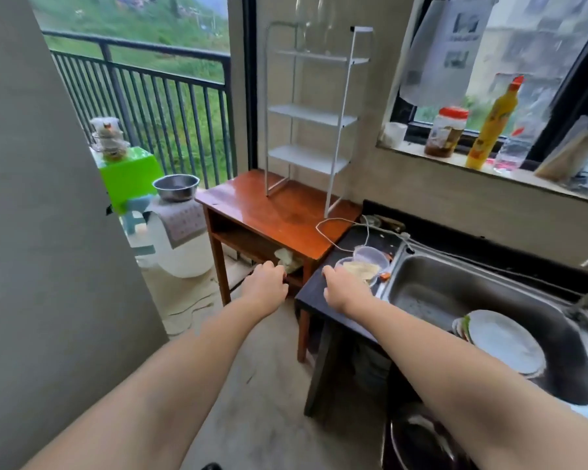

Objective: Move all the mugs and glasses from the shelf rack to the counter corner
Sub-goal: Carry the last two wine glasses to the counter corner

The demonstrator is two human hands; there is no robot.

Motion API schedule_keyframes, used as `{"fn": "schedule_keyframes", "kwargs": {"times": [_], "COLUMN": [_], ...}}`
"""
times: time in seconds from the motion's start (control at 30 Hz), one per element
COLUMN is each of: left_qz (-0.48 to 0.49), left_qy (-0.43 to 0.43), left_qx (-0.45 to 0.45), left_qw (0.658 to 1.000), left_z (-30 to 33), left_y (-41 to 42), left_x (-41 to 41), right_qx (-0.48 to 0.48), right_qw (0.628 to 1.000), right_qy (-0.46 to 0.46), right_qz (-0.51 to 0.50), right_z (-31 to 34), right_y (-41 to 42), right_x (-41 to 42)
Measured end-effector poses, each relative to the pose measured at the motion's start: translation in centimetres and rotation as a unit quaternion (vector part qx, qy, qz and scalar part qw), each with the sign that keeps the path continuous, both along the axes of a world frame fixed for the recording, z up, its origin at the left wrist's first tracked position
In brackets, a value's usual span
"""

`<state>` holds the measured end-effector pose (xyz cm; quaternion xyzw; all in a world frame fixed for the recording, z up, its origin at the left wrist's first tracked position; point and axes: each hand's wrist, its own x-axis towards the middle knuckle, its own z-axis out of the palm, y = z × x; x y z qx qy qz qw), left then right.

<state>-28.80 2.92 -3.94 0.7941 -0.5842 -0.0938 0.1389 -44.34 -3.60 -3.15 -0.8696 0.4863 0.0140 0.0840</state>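
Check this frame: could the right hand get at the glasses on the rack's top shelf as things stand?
Probably yes: the right hand is empty, and nothing blocks the rack's open front below the glasses, though they stand high.

glasses (314,25): 3 | shelf rack (314,113): 1 | hands (263,284): 2 | plastic tubs (370,259): 2 | sink (455,293): 1

Clear stemmed glasses (314,22) stand upright atop the white rack (311,113).

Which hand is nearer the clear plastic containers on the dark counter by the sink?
The right hand: it hovers just left of the clear plastic containers, almost at their edge. The left hand is farther left, in front of the wooden table.
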Motion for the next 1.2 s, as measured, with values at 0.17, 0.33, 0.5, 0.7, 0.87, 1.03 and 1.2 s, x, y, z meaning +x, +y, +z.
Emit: {"fn": "schedule_keyframes", "kwargs": {"times": [0.17,0.33,0.5,0.7,0.87,1.03,1.2], "left_qz": [-0.033,-0.057,-0.060,-0.076,-0.110,-0.117,-0.074], "left_qy": [0.006,-0.003,0.049,0.114,0.129,0.144,0.227], "left_qx": [-0.026,-0.069,-0.122,-0.173,-0.223,-0.273,-0.293], "left_qw": [0.999,0.996,0.990,0.975,0.960,0.944,0.926], "left_z": [3.0,8.7,13.5,19.3,25.4,30.9,33.1], "left_y": [-5.8,-14.2,-22.6,-32.2,-41.6,-51.3,-58.8], "left_x": [7.9,16.5,21.0,23.9,24.4,25.1,26.3], "right_qx": [-0.032,-0.084,-0.127,-0.172,-0.276,-0.328,-0.240], "right_qw": [0.998,0.990,0.980,0.966,0.930,0.902,0.888], "right_qy": [-0.049,-0.088,-0.116,-0.149,-0.212,-0.249,-0.329], "right_qz": [-0.032,-0.066,-0.100,-0.124,-0.122,-0.133,-0.211], "right_z": [2.5,7.6,13.0,18.9,24.2,30.2,32.7], "right_y": [-5.7,-12.9,-20.6,-30.4,-39.0,-47.7,-54.5], "right_x": [7.5,15.9,20.1,23.0,24.9,25.9,26.9]}}
